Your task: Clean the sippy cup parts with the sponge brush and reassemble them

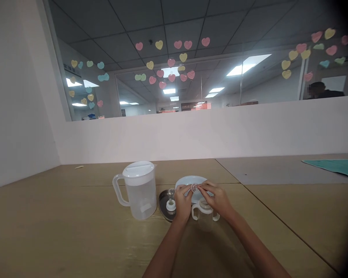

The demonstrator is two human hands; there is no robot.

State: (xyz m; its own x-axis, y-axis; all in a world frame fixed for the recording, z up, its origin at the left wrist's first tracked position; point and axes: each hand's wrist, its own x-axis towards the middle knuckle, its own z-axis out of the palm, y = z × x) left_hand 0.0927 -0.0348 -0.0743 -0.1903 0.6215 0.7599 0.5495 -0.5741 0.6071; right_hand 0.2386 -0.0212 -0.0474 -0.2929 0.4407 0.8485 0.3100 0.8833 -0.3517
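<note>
Above a clear bottle (205, 222) with two white side handles, both my hands meet at a small round translucent piece (194, 188). The fingers of my left hand (183, 200) pinch it from one side. My right hand (217, 199) has its fingertips closed on the other side. Its exact kind is too small to make out. Behind my hands lies a white bowl (188, 179), partly covered by them. To the left, a dark metal tray (163, 206) holds a bottle nipple in a white collar (171, 205) and a clear cap (171, 192); my left hand hides its right side.
A lidded plastic pitcher (140, 195) stands left of the tray, its handle pointing left. A teal cloth (336, 166) lies at the far right of the wooden table (75, 224). Beyond the low wall (191, 135) is a window with heart-shaped notes; a person (326, 92) shows through it.
</note>
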